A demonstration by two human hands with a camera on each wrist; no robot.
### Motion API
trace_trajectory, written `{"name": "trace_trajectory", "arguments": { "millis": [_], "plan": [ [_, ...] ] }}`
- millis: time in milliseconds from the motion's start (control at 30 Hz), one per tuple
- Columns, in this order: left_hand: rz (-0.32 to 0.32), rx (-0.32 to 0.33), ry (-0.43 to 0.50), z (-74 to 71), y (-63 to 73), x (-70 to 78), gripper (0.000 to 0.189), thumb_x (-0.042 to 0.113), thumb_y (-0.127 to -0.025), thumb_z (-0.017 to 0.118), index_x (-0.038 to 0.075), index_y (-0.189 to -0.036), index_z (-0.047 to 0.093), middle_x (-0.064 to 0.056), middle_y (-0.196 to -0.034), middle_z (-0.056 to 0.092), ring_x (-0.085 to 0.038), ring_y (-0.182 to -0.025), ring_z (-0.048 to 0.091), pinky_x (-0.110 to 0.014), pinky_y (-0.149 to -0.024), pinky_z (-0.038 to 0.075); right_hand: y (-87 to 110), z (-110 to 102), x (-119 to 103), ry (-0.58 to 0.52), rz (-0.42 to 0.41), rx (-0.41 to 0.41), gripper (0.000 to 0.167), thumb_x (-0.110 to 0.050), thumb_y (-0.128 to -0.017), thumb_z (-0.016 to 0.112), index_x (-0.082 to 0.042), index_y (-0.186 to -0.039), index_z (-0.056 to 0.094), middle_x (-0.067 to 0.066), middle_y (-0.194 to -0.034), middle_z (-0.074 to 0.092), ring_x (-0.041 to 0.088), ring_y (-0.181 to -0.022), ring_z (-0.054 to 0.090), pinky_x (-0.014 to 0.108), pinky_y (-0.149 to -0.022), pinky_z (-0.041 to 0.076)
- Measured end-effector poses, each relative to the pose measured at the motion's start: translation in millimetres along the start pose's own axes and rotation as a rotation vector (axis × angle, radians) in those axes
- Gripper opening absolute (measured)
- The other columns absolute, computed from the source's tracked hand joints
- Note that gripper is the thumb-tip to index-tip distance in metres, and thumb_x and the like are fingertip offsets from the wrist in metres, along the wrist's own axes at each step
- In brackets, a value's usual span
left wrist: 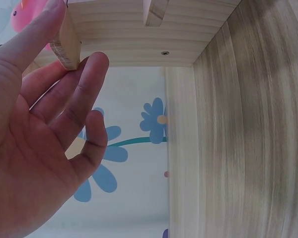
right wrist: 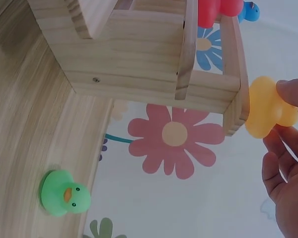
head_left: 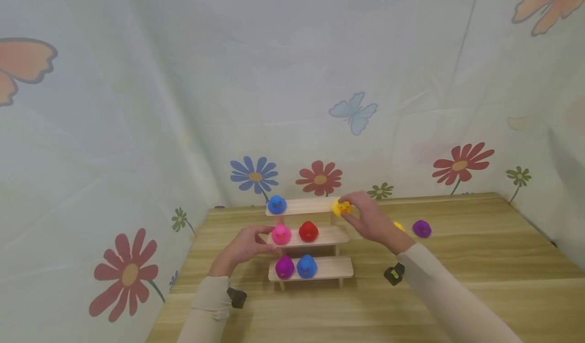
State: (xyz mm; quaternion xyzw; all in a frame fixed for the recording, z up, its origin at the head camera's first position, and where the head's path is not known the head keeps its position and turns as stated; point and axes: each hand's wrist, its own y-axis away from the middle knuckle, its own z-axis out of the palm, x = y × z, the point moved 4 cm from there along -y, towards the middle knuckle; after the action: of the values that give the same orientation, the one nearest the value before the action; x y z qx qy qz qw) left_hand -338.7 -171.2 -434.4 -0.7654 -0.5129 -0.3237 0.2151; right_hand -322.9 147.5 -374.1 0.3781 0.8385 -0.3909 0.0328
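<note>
A three-step wooden stand (head_left: 320,235) carries several toy ducks. At the right end of its top step, my right hand (head_left: 365,216) pinches a yellow rubber duck (right wrist: 262,106) between thumb and fingers; the duck's base meets the board. My left hand (head_left: 244,245) grips the left end of the middle step, thumb on one side (left wrist: 25,42) and fingers on the other. Beside it sits a pink duck (head_left: 281,235), with a red duck (head_left: 308,232) to its right. A blue duck (head_left: 276,205) occupies the top step's left end. Purple (head_left: 285,267) and blue (head_left: 306,266) ducks share the bottom step.
On the wood-grain table (head_left: 457,292), right of the stand, lie a purple duck (head_left: 422,228) and another yellow thing (head_left: 399,226), mostly hidden by my right wrist. The right wrist view shows a green duck (right wrist: 63,193) on the table. A flowered curtain (head_left: 292,79) hangs behind.
</note>
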Motion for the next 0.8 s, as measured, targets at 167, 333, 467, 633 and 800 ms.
{"name": "trace_trajectory", "arguments": {
  "millis": [167, 333, 467, 633, 800],
  "plan": [
    [0.006, 0.000, 0.008, 0.2, -0.5, -0.4, 0.058, 0.036, -0.075, 0.078, 0.015, -0.126, 0.059, -0.004, -0.119, 0.062, -0.014, -0.080, 0.061, -0.030, -0.067, 0.051, 6.3, -8, 3, -0.007, -0.024, 0.014, 0.028, -0.005, -0.082, 0.071, -0.002, -0.108, 0.061, 0.010, -0.107, 0.063, 0.027, -0.098, 0.054, 0.044, -0.086, 0.046],
    [-0.002, 0.003, 0.017, -0.3, 0.1, 0.3, 0.057, 0.036, -0.075, 0.078, 0.016, -0.126, 0.060, -0.004, -0.118, 0.062, -0.015, -0.080, 0.061, -0.030, -0.067, 0.051, 14.0, -15, 11, 0.011, 0.011, -0.001, 0.029, -0.005, -0.082, 0.071, -0.002, -0.109, 0.060, 0.010, -0.108, 0.062, 0.027, -0.100, 0.054, 0.045, -0.088, 0.046],
    [-0.012, 0.001, 0.031, -1.0, 0.8, 0.3, 0.057, 0.036, -0.075, 0.078, 0.016, -0.126, 0.060, -0.003, -0.116, 0.063, -0.015, -0.080, 0.061, -0.030, -0.067, 0.051, 23.4, -16, 21, 0.027, 0.051, -0.031, 0.029, -0.006, -0.083, 0.070, -0.004, -0.110, 0.060, 0.009, -0.109, 0.062, 0.026, -0.101, 0.055, 0.045, -0.089, 0.046],
    [-0.006, -0.003, 0.035, -0.6, -0.1, -0.2, 0.058, 0.036, -0.075, 0.078, 0.016, -0.126, 0.060, -0.003, -0.116, 0.063, -0.014, -0.079, 0.061, -0.030, -0.067, 0.051, 38.4, -17, 31, 0.046, 0.046, -0.035, 0.030, -0.004, -0.082, 0.071, -0.002, -0.110, 0.060, 0.010, -0.110, 0.062, 0.028, -0.100, 0.055, 0.047, -0.087, 0.046],
    [-0.003, -0.007, 0.036, -0.4, 0.8, 1.1, 0.057, 0.035, -0.075, 0.078, 0.016, -0.126, 0.060, -0.004, -0.117, 0.063, -0.014, -0.079, 0.061, -0.031, -0.067, 0.051, 54.2, -15, 41, 0.049, 0.076, -0.054, 0.033, -0.005, -0.081, 0.071, 0.001, -0.112, 0.060, 0.010, -0.105, 0.062, 0.026, -0.095, 0.054, 0.044, -0.082, 0.046]
  ]
}}
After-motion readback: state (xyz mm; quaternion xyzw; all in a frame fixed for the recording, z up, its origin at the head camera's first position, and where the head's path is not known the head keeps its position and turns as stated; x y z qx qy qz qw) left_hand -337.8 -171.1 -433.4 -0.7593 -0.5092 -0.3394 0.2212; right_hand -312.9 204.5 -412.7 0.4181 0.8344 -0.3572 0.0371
